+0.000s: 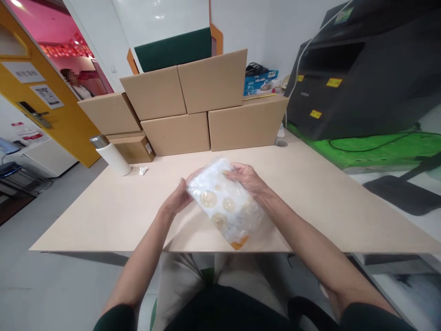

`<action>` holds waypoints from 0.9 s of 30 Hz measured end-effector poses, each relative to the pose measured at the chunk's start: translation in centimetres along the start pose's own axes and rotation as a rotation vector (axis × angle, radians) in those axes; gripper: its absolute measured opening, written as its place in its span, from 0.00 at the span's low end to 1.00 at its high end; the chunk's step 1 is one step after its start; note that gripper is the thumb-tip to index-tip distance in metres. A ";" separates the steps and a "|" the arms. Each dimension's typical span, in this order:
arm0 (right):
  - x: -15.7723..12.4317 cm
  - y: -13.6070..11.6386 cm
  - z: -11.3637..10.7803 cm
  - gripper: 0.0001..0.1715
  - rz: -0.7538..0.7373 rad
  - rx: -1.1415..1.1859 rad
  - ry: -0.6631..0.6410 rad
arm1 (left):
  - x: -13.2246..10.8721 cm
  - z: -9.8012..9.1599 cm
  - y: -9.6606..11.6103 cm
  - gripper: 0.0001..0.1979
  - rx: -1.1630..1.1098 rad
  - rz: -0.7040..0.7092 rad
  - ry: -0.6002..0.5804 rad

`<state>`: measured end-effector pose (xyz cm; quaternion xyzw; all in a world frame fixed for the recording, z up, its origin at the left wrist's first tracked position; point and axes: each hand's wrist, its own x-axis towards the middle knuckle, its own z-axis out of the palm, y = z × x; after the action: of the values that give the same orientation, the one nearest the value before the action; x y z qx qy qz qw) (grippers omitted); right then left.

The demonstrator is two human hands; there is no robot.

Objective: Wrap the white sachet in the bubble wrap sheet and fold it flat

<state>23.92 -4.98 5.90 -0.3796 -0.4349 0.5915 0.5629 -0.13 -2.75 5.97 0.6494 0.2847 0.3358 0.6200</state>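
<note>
Shiny, translucent white rectangular plastic packet with beige round spots (222, 202) sits between bare left hand (179, 195), gripping its left edge, and bare right hand (251, 179), pinching its upper right edge; light, even hold should stop slick plastic slipping

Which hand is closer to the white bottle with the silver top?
Left. The left hand is right of the white bottle and closer to the person, holding the packet by one side. The right hand is farther right, at the packet's other side.
</note>
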 end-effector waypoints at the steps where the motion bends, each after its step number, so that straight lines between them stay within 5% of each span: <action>1: 0.5 0.6 0.2 0.24 -0.002 0.019 0.046 | -0.2 0.3 -0.5 0.41 -0.067 -0.014 0.048; 7: 4.3 6.1 0.0 0.24 -0.012 -0.311 0.349 | 1.8 1.0 -5.2 0.42 -0.183 -0.106 0.501; 10: 5.3 7.7 -0.4 0.27 -0.088 -0.690 0.465 | 3.0 0.7 -7.1 0.49 -0.014 -0.175 0.642; 12: 5.5 8.3 -0.7 0.28 -0.237 -0.943 0.427 | 3.3 0.6 -7.9 0.45 0.242 -0.136 0.661; 15: 5.1 8.8 -1.0 0.28 -0.417 -1.194 0.169 | 3.2 0.2 -8.3 0.29 0.718 -0.001 0.624; 18: 4.5 8.9 -1.6 0.36 -0.386 -1.290 -0.092 | 2.6 -0.6 -8.0 0.26 1.006 0.024 0.467; 23: 3.7 8.1 -2.8 0.60 -0.215 -1.352 -0.327 | 2.0 -2.3 -6.9 0.51 1.203 -0.117 0.106; 27: 3.3 7.3 -3.4 0.72 -0.119 -1.381 -0.449 | 2.0 -3.3 -6.8 0.64 1.243 -0.152 -0.029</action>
<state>24.43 -1.30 -1.95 -0.4935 -0.8340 0.2139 0.1234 -1.23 1.33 -0.57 0.8711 0.4638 0.0538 0.1525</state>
